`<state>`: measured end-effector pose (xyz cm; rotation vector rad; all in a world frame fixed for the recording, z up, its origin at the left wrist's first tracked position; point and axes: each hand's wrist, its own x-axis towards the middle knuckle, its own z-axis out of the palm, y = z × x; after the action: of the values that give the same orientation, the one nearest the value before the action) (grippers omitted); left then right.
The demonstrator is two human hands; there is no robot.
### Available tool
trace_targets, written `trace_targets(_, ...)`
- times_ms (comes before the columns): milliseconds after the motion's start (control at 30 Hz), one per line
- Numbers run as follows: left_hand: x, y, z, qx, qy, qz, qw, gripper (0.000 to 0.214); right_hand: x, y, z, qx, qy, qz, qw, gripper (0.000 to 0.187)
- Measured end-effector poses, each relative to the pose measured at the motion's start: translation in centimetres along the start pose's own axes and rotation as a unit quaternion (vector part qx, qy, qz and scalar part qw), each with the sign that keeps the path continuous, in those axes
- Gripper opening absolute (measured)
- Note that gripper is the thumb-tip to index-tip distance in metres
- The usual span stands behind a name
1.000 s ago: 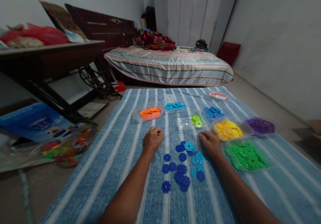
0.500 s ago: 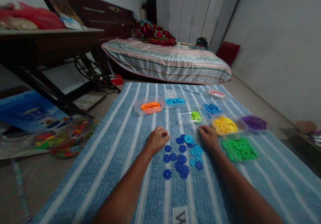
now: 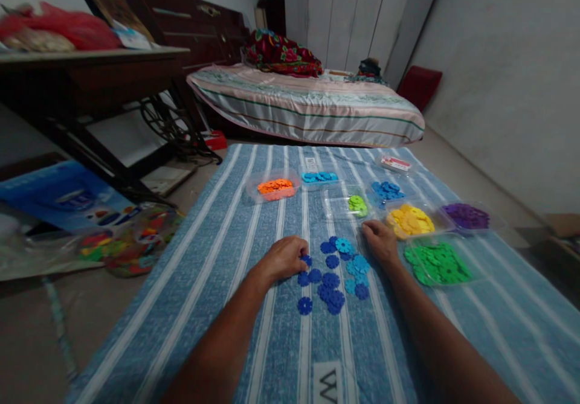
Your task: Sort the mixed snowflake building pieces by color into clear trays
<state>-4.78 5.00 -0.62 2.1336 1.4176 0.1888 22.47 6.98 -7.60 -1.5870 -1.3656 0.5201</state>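
My left hand (image 3: 286, 255) is closed in a pinch at a dark blue notched disc (image 3: 307, 261), its fingertips on the disc's edge. To the right, my right hand (image 3: 379, 239) rests on the cloth with fingers curled; whatever it holds, if anything, is hidden. Between the hands lie several loose dark blue discs (image 3: 330, 280), some overlapping. Light blue discs (image 3: 360, 264) lie among them, nearer my right hand. One dark blue disc (image 3: 305, 305) sits apart, closest to me. Just beyond my right hand is a clear tub of yellow discs (image 3: 410, 220).
Clear tubs hold orange discs (image 3: 275, 188), light blue discs (image 3: 319, 177), lime discs (image 3: 357, 206), blue discs (image 3: 387, 191), purple discs (image 3: 466, 216) and green discs (image 3: 437, 263). A small red-and-white box (image 3: 396, 163) lies at the far right of the striped cloth (image 3: 217, 259). Beyond stands a bed (image 3: 308, 105).
My left hand has come slightly toward me and down onto a dark blue disc, with its fingers now at that disc. My right hand stays put. The view has shifted slightly.
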Motion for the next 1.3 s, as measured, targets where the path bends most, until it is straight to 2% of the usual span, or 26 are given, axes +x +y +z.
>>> trace_targets(167, -0.3, -0.2, -0.5, -0.121, -0.048, -0.025, 0.991, 0.004, 0.0, 0.1, 0.1, 0.015, -0.001, 0.001, 1.000, 0.033)
trace_targets(300, -0.9, -0.5, -1.7, -0.259, -0.102, -0.038, 0.960, 0.009, 0.0, 0.1, 0.1, 0.021, -0.002, 0.005, 1.000, 0.033)
trace_targets(367, -1.2, -0.6, -2.3, -0.305, -0.108, -0.051, 0.945, 0.012, 0.0, 0.1, 0.1, 0.020, 0.000, 0.005, 1.000, 0.033)
trace_targets(567, -1.1, -0.4, -2.1, -0.310, -0.105, -0.066, 0.943, 0.016, 0.1, 0.0, 0.2, 0.017, -0.002, -0.005, 1.000, 0.033)
trace_targets(667, -0.5, 0.5, -2.2, -0.304, -0.076, -0.063, 0.948, 0.014, 0.1, 0.0, 0.3, 0.015, -0.006, -0.009, 1.000, 0.032)
trace_targets(800, 1.8, 2.4, -3.3, -0.285, 0.031, -0.052, 0.957, 0.013, 0.1, 0.0, 0.4, 0.031, -0.006, -0.001, 1.000, 0.031)
trace_targets(933, 5.7, 4.3, -4.2, -0.228, 0.118, -0.023, 0.966, 0.008, 0.0, 0.0, 0.5, 0.044, -0.008, 0.004, 0.999, 0.031)
trace_targets(1067, 9.6, 6.5, -4.6, -0.035, 0.163, 0.010, 0.986, 0.013, 0.1, 0.0, 0.6, 0.051, -0.010, 0.006, 0.999, 0.030)
trace_targets(1133, 10.9, 7.7, -4.9, 0.101, 0.137, 0.009, 0.985, 0.019, 0.2, 0.0, 0.7, 0.046, -0.007, 0.006, 0.999, 0.030)
trace_targets(1200, 12.0, 8.7, -5.1, 0.206, 0.084, -0.003, 0.975, 0.022, 0.2, 0.0, 0.8, 0.040, -0.005, 0.005, 0.999, 0.030)
trace_targets(1300, 13.3, 9.4, -5.2, 0.263, 0.017, -0.018, 0.965, 0.021, 0.3, 0.1, 0.8, 0.030, -0.005, 0.008, 1.000, 0.030)
